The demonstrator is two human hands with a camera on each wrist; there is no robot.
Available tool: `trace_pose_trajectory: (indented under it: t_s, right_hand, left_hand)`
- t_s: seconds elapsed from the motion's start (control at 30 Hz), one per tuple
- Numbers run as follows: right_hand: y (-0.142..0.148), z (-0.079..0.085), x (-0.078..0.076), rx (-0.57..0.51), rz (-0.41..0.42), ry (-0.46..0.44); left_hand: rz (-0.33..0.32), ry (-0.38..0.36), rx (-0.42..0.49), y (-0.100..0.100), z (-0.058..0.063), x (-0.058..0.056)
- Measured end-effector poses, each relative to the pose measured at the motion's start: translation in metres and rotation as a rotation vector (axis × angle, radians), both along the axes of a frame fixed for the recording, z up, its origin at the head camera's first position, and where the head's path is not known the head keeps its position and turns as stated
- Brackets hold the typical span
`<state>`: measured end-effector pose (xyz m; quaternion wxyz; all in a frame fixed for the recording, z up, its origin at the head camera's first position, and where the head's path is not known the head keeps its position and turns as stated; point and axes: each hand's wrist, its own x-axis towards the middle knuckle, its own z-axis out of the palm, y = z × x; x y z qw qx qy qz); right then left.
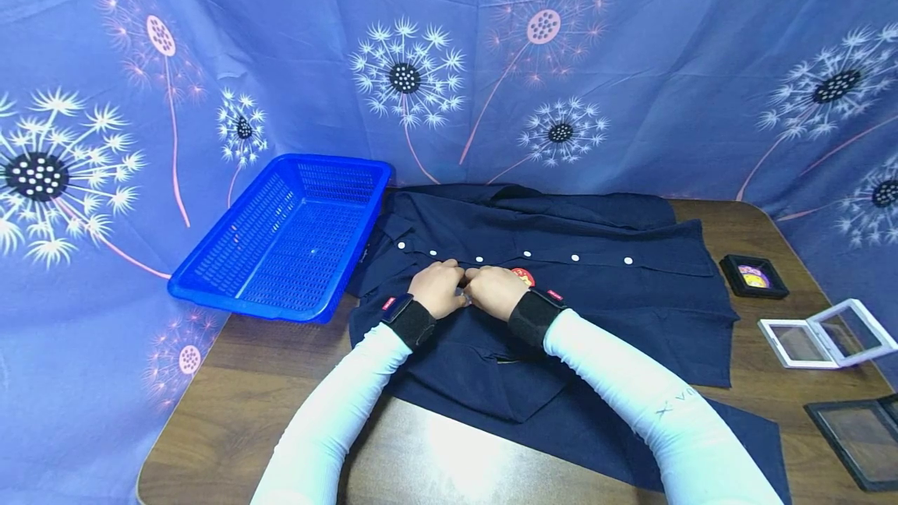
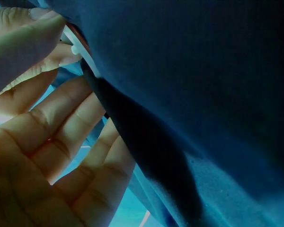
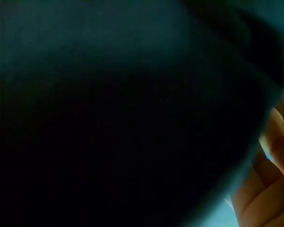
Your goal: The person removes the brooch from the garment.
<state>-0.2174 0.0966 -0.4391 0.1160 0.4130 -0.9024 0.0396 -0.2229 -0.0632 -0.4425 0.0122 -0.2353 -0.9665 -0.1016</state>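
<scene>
A navy shirt (image 1: 435, 217) with a row of white buttons lies spread on the table. Over its front my left hand (image 1: 440, 289) and right hand (image 1: 496, 292) meet, fingertips together. In the left wrist view, a thumb and finger pinch a thin badge-like piece (image 2: 83, 45) with a white and reddish edge, against the shirt's fabric; the other left fingers (image 2: 75, 127) reach along the cloth. My right fingers (image 3: 277, 142) curl at the shirt; dark fabric hides most of that view. A red round badge (image 1: 522, 277) shows partly beyond the right hand.
A blue plastic basket (image 1: 330, 256) stands at the left. Along the right side of the wooden table (image 1: 210, 404) lie a black box (image 1: 775, 284) holding a purple-and-yellow badge, an unfolded white frame (image 1: 772, 326) and a black frame (image 1: 824, 431). A patterned blue cloth (image 1: 309, 61) hangs behind.
</scene>
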Motion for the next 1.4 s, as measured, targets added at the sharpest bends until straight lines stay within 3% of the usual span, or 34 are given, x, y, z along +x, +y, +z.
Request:
trace_pose_trajectory:
  t_s: [0.4, 1.4]
  right_hand:
    - [0.0021, 0.0016, -0.0041, -0.027, 0.034, -0.07]
    - [0.0082, -0.0058, -0.0027, -0.122, 0.028, -0.084]
  left_hand:
    - [-0.02, 0.045, 0.017, -0.0009, -0.0058, -0.0037]
    - [-0.017, -0.005, 0.006, -0.0017, -0.0028, -0.0028]
